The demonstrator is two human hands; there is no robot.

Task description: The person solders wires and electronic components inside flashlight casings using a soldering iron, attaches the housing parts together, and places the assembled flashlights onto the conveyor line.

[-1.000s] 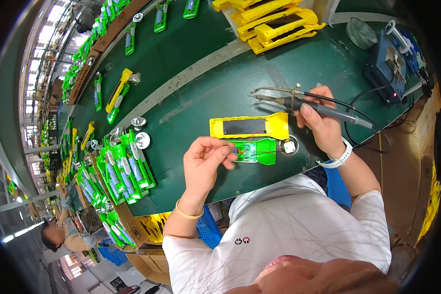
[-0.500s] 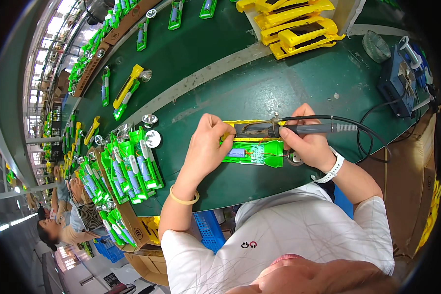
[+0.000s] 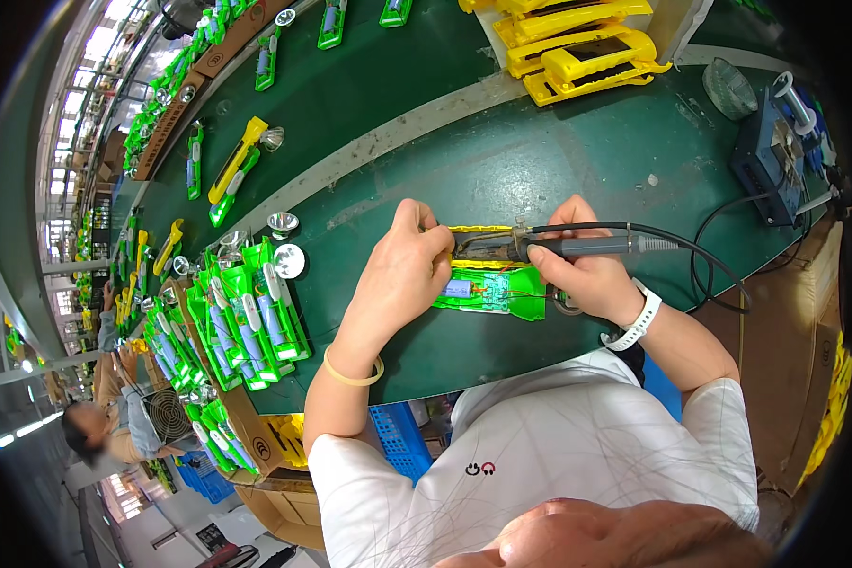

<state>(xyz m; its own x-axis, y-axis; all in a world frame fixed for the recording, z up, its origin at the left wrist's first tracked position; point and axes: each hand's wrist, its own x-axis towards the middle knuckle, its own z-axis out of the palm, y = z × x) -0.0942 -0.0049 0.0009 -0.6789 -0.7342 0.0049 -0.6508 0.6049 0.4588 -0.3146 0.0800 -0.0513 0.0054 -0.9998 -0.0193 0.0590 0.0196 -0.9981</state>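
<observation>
My right hand [image 3: 592, 275] grips a black soldering iron [image 3: 582, 247] with a feed tube and cable along its top. The iron's tip end points left, over the inside of a yellow plastic lamp housing [image 3: 483, 265]. My left hand [image 3: 399, 275] is closed in a pinch at the housing's left end; its fingertips and whatever they hold are hidden. Just below lies a green lamp half [image 3: 528, 301], open side up, touching or close to the housing. In it are a blue cylindrical battery [image 3: 458, 289], a circuit board [image 3: 494, 290] and thin wires.
Green lamp halves [image 3: 251, 327] with batteries and reflectors are heaped to the left. Yellow housings [image 3: 587, 62] stack at the far side. A blue soldering station [image 3: 762, 175] with a solder spool [image 3: 793, 99] stands right, its cable looping nearby. Co-workers sit far left.
My left hand has turned and shifted slightly, now covering more of the housing's left end. The soldering iron has moved a little to the left with my right hand.
</observation>
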